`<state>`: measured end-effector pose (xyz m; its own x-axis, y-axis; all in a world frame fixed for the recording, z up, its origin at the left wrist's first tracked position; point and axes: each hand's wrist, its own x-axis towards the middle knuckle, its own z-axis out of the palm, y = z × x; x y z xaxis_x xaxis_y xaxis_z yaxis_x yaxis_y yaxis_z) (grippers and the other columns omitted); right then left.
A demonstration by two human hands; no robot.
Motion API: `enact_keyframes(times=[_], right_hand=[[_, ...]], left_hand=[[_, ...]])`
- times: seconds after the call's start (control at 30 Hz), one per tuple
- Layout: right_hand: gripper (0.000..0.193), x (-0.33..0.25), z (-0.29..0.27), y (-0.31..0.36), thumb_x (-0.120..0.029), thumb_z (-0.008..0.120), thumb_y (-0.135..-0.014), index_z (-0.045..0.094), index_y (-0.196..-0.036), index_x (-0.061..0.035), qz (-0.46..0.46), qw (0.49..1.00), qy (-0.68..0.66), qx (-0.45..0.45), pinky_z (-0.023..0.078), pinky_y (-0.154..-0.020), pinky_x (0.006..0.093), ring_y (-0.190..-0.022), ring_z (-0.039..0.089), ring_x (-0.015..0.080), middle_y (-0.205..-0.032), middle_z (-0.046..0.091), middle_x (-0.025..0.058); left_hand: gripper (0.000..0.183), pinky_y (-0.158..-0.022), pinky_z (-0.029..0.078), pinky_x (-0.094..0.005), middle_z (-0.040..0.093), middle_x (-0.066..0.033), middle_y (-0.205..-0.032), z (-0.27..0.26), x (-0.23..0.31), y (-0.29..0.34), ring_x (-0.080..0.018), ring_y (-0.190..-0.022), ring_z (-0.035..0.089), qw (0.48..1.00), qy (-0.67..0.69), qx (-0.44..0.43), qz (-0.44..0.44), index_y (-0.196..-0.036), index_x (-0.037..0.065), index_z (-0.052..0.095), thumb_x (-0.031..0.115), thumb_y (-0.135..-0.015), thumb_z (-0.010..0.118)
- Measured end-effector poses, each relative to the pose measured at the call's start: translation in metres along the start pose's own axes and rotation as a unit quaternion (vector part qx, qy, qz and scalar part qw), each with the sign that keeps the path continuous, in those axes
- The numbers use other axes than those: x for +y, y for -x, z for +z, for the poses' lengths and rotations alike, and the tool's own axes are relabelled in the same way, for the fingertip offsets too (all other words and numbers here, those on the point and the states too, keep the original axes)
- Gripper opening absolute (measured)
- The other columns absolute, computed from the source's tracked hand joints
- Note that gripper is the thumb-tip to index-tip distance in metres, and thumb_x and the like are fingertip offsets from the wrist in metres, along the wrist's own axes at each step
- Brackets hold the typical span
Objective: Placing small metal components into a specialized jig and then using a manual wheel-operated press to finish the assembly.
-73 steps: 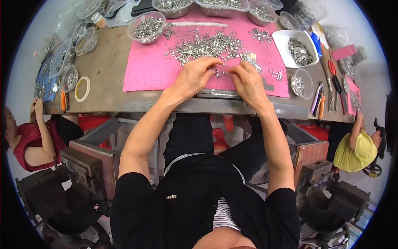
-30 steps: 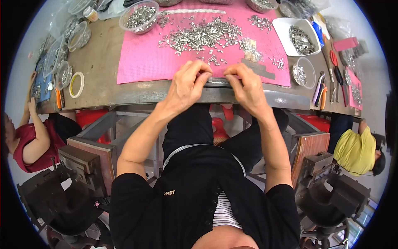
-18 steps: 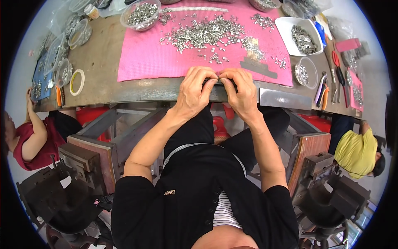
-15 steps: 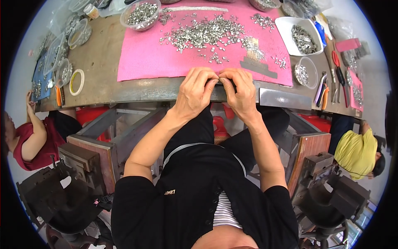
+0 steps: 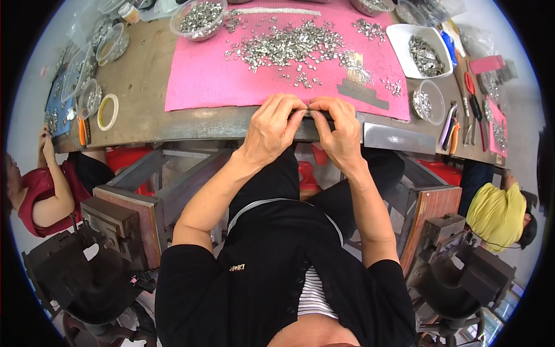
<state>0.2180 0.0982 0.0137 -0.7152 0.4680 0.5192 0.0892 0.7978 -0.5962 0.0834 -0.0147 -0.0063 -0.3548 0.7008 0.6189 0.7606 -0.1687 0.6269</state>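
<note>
My left hand [image 5: 271, 128] and my right hand [image 5: 338, 130] meet fingertip to fingertip just above the table's front edge. Both are closed in a pinch, thumb against forefinger. Whatever lies between the fingertips is too small and hidden to make out. Beyond them a pink mat [image 5: 199, 87] bears a spread heap of small shiny metal pieces [image 5: 289, 45]. Some of these pieces stand in a row on a flat grey strip [image 5: 363, 95] at the mat's right. A metal plate [image 5: 399, 137] lies along the table edge beside my right hand.
Clear bowls [image 5: 198, 36] of metal parts and a white tray [image 5: 425, 72] flank the heap. A tape roll [image 5: 108, 112] lies left; pliers [image 5: 454, 134] and red-handled cutters [image 5: 469, 87] lie right. Co-workers sit at the left [image 5: 49, 199] and right [image 5: 494, 214]. Dark machines stand below on both sides.
My hands stay pinched together at nearly the same spot, with slight finger movement. At the left, the co-worker's forearm has shifted. The metal heap looks the same.
</note>
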Motion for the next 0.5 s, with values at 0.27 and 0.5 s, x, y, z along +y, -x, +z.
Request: enact_keyframes(times=[0.27,0.5], right_hand=[[0.015,0.002,-0.001,0.002,0.001,0.07,-0.086,0.066,-0.099,-0.0048,0.013,1.0,-0.011,-0.005,0.044,-0.09,0.0381,-0.094,0.067,0.0272,-0.098,0.071,0.0071],[0.012,-0.002,-0.001,0.005,-0.002,0.069,-0.09,0.068,-0.102,-0.0045,0.037,0.999,-0.006,-0.004,0.047,-0.093,0.036,-0.099,0.067,0.0277,-0.105,0.073,0.008]], left_hand=[[0.016,-0.077,0.053,-0.0424,0.064,-0.0124,-0.093,-0.001,0.004,-0.003,-0.0327,-0.085,0.064,0.999,-0.027,-0.008,0.023,-0.097,0.001,0.063,-0.002,-0.084,0.072],[0.032,-0.098,0.051,-0.0497,0.069,-0.0142,-0.109,-0.002,-0.012,0.006,-0.0351,-0.101,0.066,0.997,-0.032,-0.015,0.063,-0.113,0.001,0.067,0.004,-0.082,0.077]])
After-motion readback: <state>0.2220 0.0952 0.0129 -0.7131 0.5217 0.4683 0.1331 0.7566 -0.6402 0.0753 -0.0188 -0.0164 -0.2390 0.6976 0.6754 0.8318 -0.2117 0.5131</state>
